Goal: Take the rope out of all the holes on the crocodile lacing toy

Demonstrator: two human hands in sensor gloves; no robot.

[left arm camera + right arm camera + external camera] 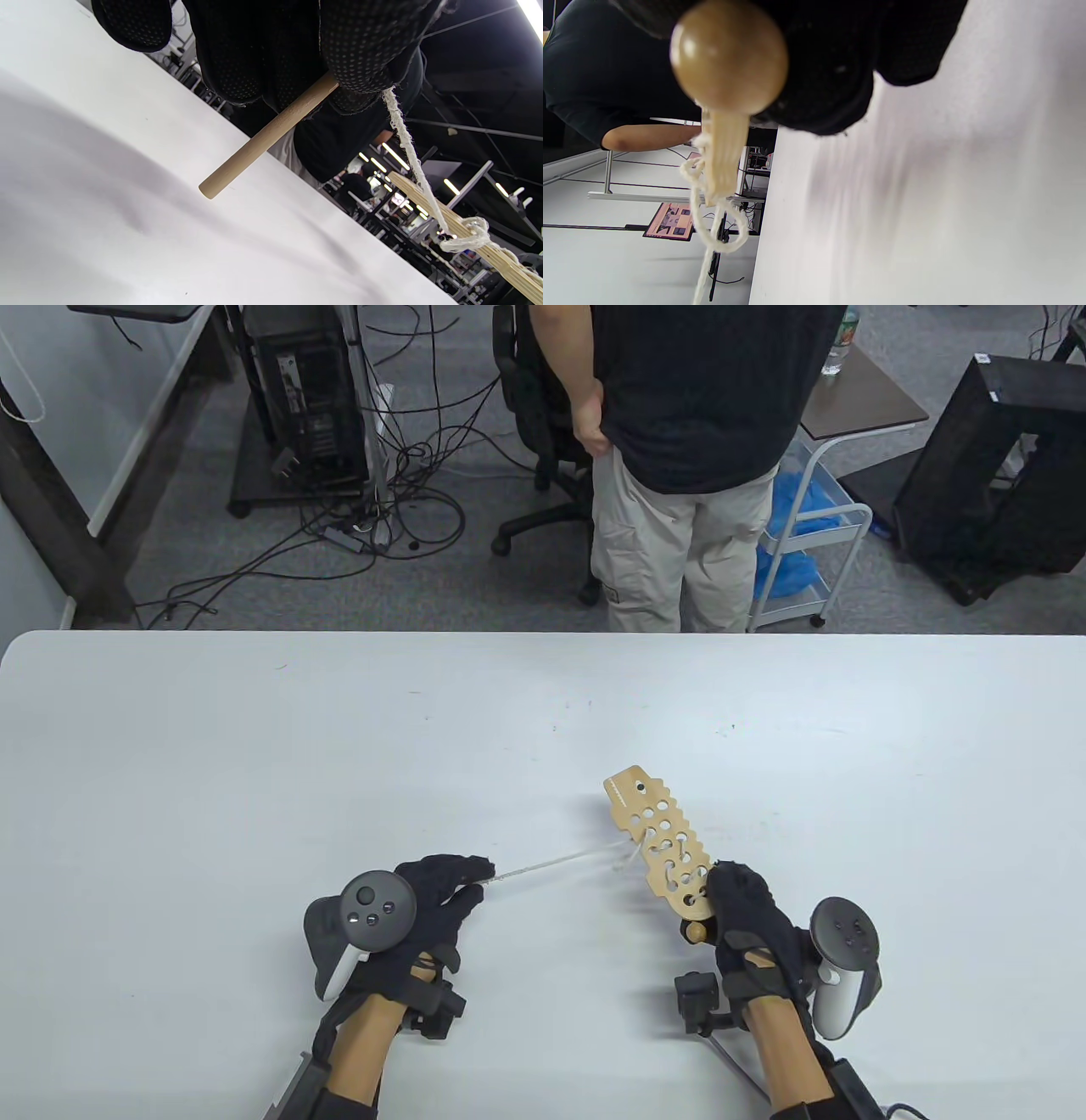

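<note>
The wooden crocodile lacing toy (661,838), a flat board with several holes, is held tilted above the white table (254,780). My right hand (736,904) grips its near end, beside a round wooden bead (696,932); the bead (729,57) fills the right wrist view, with the board edge-on (723,156). White rope (556,863) runs taut from the board's middle holes leftward to my left hand (462,882). That hand pinches the rope's wooden stick (267,135), with rope (407,144) leading to the board (488,250). Some rope is still laced through the holes.
A person in a black shirt (679,432) stands just beyond the table's far edge. A white cart (814,526), a black chair (534,432) and floor cables (382,500) lie behind.
</note>
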